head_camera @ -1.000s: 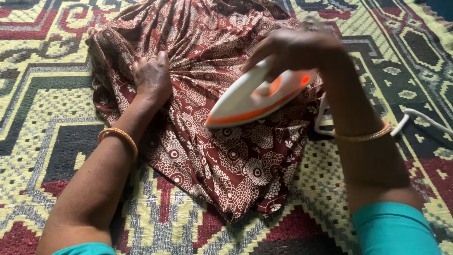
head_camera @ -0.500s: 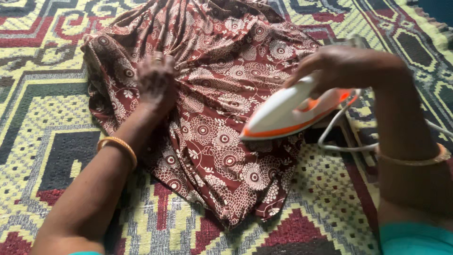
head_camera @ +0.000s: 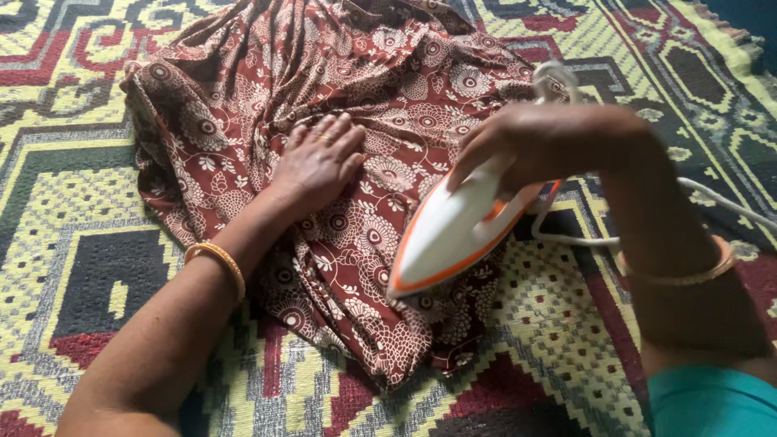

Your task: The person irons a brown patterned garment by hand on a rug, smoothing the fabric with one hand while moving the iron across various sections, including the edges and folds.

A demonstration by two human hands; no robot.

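Right hand [head_camera: 558, 142] is gripping the iron [head_camera: 453, 231] by its handle, fingers wrapped; it looks rigid and fairly heavy. Left hand [head_camera: 317, 162] is pressing flat, fingers spread, on the cloth [head_camera: 380, 97] lying on the mat [head_camera: 73, 218]: thin, limp, creasing easily.

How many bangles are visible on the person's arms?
2: one gold bangle on the left wrist, beside the patterned cloth, and one on the right wrist behind the iron. None seems hidden.

A woven floor mat [head_camera: 97, 243] patterned in yellow, red, black and grey, apparently in soft daylight.
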